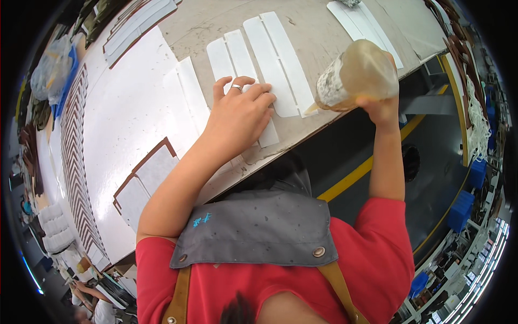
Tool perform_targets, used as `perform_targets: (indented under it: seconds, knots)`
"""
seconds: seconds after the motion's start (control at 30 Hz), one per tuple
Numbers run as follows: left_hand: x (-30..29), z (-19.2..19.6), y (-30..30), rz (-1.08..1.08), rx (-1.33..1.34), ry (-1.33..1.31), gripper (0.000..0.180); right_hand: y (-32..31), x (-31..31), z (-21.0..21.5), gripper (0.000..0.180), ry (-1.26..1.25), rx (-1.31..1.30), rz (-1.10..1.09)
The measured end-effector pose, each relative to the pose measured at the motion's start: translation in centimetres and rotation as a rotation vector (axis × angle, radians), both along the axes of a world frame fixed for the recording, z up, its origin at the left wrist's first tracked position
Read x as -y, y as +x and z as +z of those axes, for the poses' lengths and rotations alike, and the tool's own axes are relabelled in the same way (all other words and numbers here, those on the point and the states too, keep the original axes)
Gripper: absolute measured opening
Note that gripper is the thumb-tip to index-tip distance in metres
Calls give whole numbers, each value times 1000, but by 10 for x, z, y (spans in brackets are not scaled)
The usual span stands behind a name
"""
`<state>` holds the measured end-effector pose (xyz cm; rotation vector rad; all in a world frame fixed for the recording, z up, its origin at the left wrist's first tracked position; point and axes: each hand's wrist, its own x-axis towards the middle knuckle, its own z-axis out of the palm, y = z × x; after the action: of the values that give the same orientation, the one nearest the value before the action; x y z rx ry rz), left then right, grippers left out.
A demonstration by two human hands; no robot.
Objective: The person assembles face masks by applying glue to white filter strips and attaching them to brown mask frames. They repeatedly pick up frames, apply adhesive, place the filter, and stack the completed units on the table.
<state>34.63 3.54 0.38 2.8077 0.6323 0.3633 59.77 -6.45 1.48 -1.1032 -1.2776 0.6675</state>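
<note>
Bottle (353, 75): a cloudy amber container, crusted whitish toward the neck, inside the right-hand fingers and tilted so its base faces up.
Right hand (382, 110): grasping the bottle, thumb along the near side; the other fingers are mostly hidden behind it.
Nozzle (311, 109): ahead and to the left of the right fingers, pointing down at the near right corner of a white panel; whether it touches cannot be told.
Right panel pair (283, 54): two long white pieces split by a narrow slit, between the two hands, just right of the left fingertips and reaching beyond them.
Left hand (237, 110): palm down, fingers spread and bent, grasping nothing, resting over the left panel pair (220, 59).
Ring (236, 87): silver, on one finger of the left hand.
White strip (193, 89): just left of the left fingers, lying lengthwise.
Brown-edged panels (143, 181): behind the left fingers, beside the left forearm.
Far panel (372, 27): white, beyond the right fingers and the bottle.
Chevron row (81, 162): brown and white, well to the left of the left fingers.
Table (318, 27): pale and stained, under the left fingers; its near edge runs below the bottle.
</note>
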Motion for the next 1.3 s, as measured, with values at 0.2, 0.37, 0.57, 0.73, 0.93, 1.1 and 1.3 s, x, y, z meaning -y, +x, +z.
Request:
perform_targets:
  seconds: [0.2, 0.37, 0.57, 0.73, 0.93, 1.1, 1.3]
  knots:
    - [-1, 2, 0, -10, 5, 1, 17, -1, 12, 10, 78, 36, 136, -61]
    - [-1, 0, 0, -8, 16, -6, 16, 18, -4, 5, 63, 163, 47, -181]
    - [-1, 0, 2, -13, 0, 0, 17, 37, -103, 3, 45, 216, 138, -157]
    - [1, -2, 1, 7, -15, 16, 18, 25, -156, -15, 43, 218, 31, -168]
    - [0, -5, 0, 6, -17, 23, 18, 17, -161, -17, 47, 212, 66, -263]
    - [0, -4, 1, 3, -12, 16, 18, 38, -161, -18, 45, 159, 63, -177]
    - [1, -2, 2, 5, -47, 48, 18, 32, -137, -12, 45, 77, 23, -289]
